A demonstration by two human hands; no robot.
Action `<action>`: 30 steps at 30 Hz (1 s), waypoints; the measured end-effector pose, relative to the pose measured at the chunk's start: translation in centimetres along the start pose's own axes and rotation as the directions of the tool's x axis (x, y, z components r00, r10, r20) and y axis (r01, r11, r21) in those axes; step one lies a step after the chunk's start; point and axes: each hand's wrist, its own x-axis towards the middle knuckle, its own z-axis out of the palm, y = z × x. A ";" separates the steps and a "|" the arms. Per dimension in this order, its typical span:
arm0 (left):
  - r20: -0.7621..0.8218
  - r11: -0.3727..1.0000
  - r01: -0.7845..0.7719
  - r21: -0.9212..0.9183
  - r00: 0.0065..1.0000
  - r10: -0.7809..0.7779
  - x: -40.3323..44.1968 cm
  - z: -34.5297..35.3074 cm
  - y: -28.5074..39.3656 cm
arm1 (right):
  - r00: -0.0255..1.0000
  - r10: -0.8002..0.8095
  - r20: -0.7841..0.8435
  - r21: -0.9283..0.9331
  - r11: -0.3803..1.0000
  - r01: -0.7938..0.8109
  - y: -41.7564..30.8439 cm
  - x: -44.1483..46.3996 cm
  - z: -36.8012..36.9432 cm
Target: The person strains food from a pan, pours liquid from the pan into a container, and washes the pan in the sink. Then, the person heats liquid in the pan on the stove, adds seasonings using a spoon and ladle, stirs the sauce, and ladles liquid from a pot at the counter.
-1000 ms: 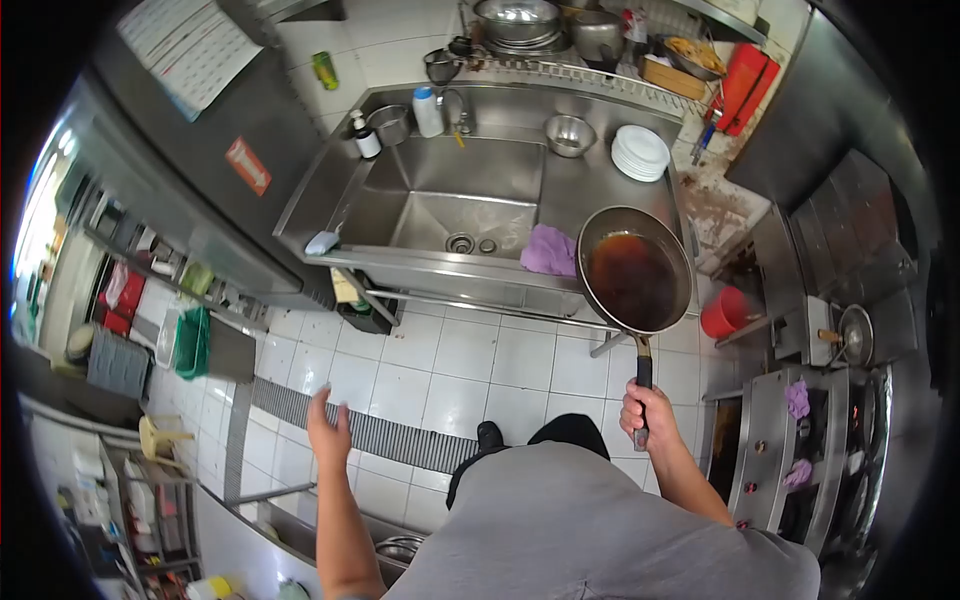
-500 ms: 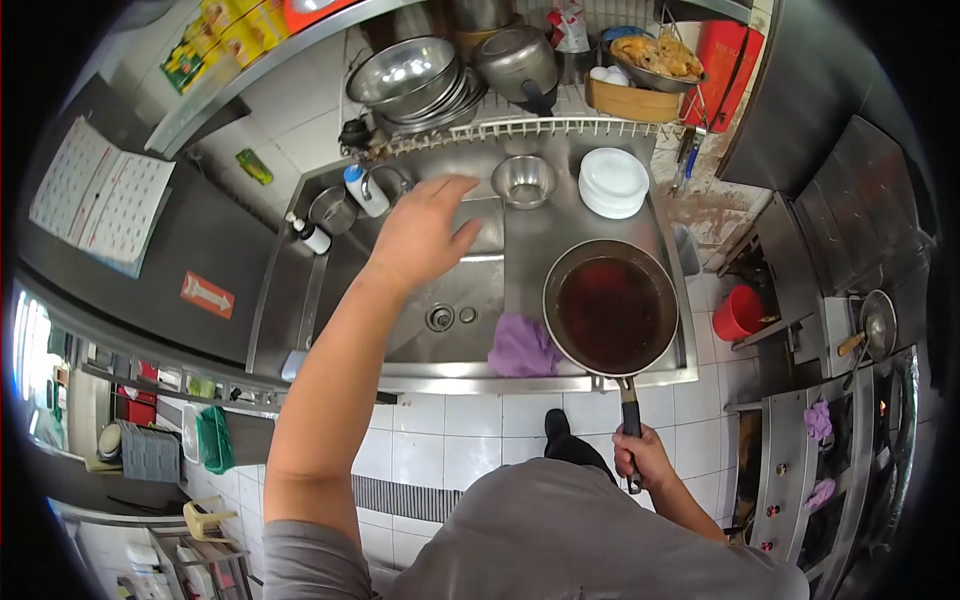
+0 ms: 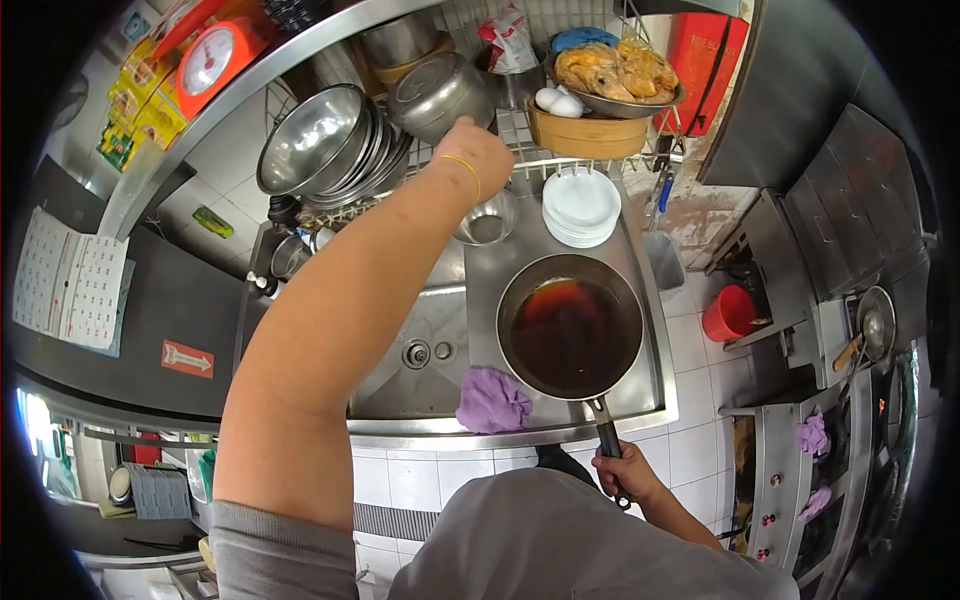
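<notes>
My right hand [image 3: 628,470] is wrapped around the black handle of a frying pan [image 3: 572,325]. Dark reddish-brown liquid fills the pan, which is level over the right side of the steel sink counter. My left hand [image 3: 478,155] reaches up to the rack, its fingers closed at the handle of an upturned metal saucepan [image 3: 440,98]; the hand hides that handle. Just below the left hand stands a small steel bowl [image 3: 487,220], partly covered by it. A stack of white plates [image 3: 582,207] is behind the pan, and a purple cloth [image 3: 494,400] lies at the counter's front edge.
Large steel bowls [image 3: 318,142] are stacked on the rack at left. A wooden steamer [image 3: 585,133] with eggs and a bowl of cooked poultry [image 3: 618,72] stands at right. A sink basin [image 3: 400,385] lies under my left arm. A red bucket [image 3: 730,313] is on the floor.
My left hand has moved up and forward from over the sink to the saucepan on the rack, its fingers closing there. My view has shifted; the right hand keeps hold of the frying pan.
</notes>
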 end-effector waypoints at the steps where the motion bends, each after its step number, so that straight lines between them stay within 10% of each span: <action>1: 0.000 1.000 -0.005 0.001 1.000 0.005 0.1 -0.3 0.0 | 1.000 -0.005 0.002 -0.008 1.000 0.005 -0.1 0.2 -0.1; 15: -0.152 0.989 -0.118 -0.084 0.983 0.104 -6.4 -6.1 -2.0 | 0.998 0.057 0.010 -0.031 0.998 -0.057 -2.2 1.4 -0.4; 21: -0.509 0.991 -0.097 -0.090 0.860 0.038 -18.1 -7.4 0.0 | 0.999 0.045 -0.018 -0.062 0.997 -0.046 -2.9 2.4 -0.5; 26: -0.230 0.939 0.037 -0.342 0.965 -0.122 -27.0 -4.2 0.9 | 0.999 0.034 -0.023 -0.049 0.998 -0.035 -3.3 2.9 0.8; 30: -0.035 0.600 0.209 -0.772 0.929 -0.369 -31.2 7.7 -2.1 | 0.998 0.035 -0.044 -0.080 0.996 -0.039 -2.9 3.6 2.7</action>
